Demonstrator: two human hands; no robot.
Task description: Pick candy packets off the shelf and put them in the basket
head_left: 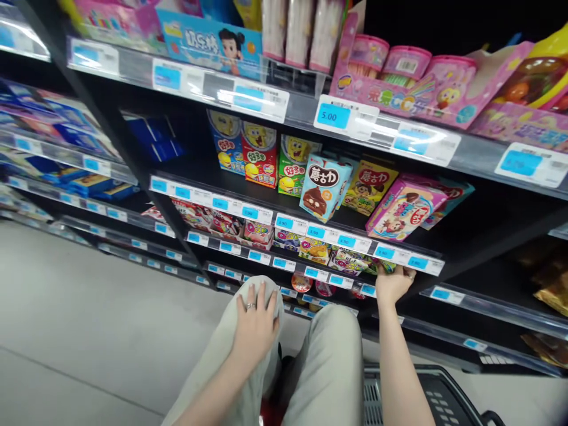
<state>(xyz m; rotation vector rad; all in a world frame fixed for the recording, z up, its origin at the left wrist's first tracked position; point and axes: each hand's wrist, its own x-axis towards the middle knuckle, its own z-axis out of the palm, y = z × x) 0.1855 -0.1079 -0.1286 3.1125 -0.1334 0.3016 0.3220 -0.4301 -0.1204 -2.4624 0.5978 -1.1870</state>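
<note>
My left hand [257, 319] lies on my left knee [266, 290], its fingers spread over the pale trousers and a ring on one finger. It holds nothing. My right hand [394, 285] reaches under the edge of a shelf, into the row of small candy packs below. A green candy pack [385, 266] shows at its fingers, touching or very near them. The shelf edge hides most of those fingertips, so their grip cannot be made out. Left of this hand stand a purple-and-white candy box [348, 261] and a yellow candy box [314, 249].
Above the right hand, a pink biscuit box [406, 208] leans beside a light-blue biscuit box [325, 186]. Price-tag rails [346, 239] run along the shelf edges. A dark shopping basket [437, 384] stands on the floor by my right leg. Grey floor [89, 319] stretches to the left.
</note>
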